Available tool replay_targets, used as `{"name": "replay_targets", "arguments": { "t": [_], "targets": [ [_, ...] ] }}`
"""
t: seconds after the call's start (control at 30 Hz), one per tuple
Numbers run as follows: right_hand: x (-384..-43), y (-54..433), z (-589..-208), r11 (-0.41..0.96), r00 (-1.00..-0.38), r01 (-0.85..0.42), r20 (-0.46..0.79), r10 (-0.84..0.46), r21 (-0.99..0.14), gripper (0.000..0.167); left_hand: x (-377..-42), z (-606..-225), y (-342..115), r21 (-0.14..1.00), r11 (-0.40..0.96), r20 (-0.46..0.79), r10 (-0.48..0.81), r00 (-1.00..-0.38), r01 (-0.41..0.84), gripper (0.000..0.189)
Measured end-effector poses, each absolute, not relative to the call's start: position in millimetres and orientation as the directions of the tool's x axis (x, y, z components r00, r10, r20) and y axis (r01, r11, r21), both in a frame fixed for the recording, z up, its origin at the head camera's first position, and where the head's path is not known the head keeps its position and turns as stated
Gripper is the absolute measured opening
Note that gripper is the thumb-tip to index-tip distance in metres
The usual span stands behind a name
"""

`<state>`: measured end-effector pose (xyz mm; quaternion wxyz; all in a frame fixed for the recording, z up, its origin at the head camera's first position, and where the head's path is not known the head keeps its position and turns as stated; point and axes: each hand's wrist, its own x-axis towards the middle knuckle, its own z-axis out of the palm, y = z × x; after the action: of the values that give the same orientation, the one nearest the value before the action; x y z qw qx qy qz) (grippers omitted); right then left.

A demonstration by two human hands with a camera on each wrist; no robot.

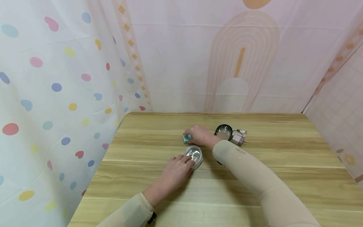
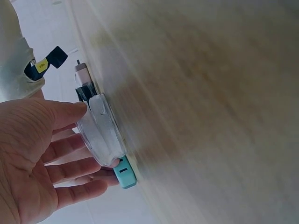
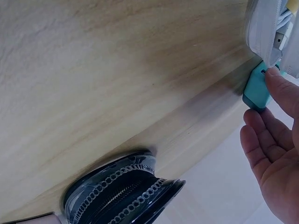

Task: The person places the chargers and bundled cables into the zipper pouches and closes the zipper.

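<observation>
My left hand [image 1: 177, 170] holds a clear, round zip case [image 1: 195, 153] on the table, thumb on one side and fingers on the other in the left wrist view. Through the opened zip, the right wrist view shows a white USB cable [image 3: 281, 35] inside the case. Just beyond it, my right hand [image 1: 199, 135] pinches a small teal charger block [image 1: 186, 138] between thumb and fingertips. Port slots show on the face of the teal block [image 2: 125, 173] in the left wrist view. The block sits close beside the case.
Near my right wrist stands a dark see-through zip case [image 1: 224, 132]. A pale pink plug charger [image 1: 238, 138] and a white cable [image 1: 241, 131] lie to its right. The wooden table [image 1: 136, 148] meets patterned curtains at the back and left.
</observation>
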<state>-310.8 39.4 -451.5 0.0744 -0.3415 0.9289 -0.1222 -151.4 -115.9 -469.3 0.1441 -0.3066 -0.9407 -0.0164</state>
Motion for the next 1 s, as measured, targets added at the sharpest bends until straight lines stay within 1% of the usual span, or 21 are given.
{"name": "replay_targets", "arguments": {
  "t": [0.27,0.53,0.8,1.0],
  "targets": [
    [-309.8,37.2,-448.2,0.735,-0.749,-0.627,-0.058,-0.66,-0.26,0.032,-151.9,-471.9,-116.8,-0.069,0.811,0.309,0.571,-0.761,0.581,0.014],
    [-309.3,38.6,-447.5,0.725,-0.742,-0.641,-0.037,-0.669,-0.252,0.029,-151.9,-472.2,-117.9,-0.067,0.817,0.292,0.566,-0.771,0.573,0.013],
    [-314.6,46.9,-432.3,0.725,-0.763,-0.609,-0.012,-0.647,-0.322,0.036,-156.6,-473.0,-120.1,-0.066,0.821,0.298,0.559,-0.774,0.567,0.012],
    [-315.5,63.9,-412.1,0.74,-0.788,-0.588,0.025,-0.616,-0.327,0.033,-158.4,-471.5,-120.0,-0.037,0.824,0.302,0.549,-0.779,0.566,0.012]
  ]
}}
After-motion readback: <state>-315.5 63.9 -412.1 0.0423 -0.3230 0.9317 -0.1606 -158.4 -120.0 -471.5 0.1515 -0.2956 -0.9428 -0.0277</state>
